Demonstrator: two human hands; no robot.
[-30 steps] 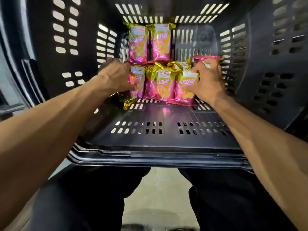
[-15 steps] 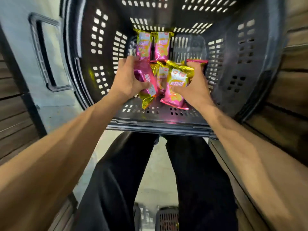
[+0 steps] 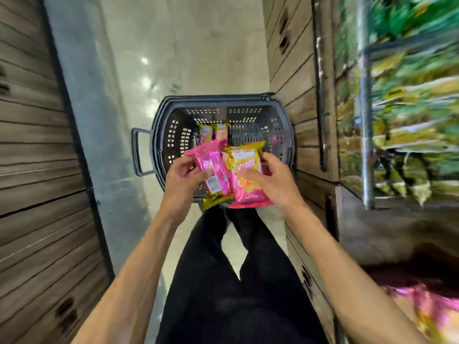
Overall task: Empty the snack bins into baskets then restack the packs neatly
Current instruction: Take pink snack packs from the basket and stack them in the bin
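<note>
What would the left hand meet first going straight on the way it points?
Likely the black basket, near the two packs standing at its far wall. The left hand, gripping pink packs, looks well above it; depth is unclear.

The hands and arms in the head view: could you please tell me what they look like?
The left hand and right hand are bare: no gloves, rings or watch show. The left forearm and right forearm are uncovered, no sleeve in view. Black trousers show below.
</note>
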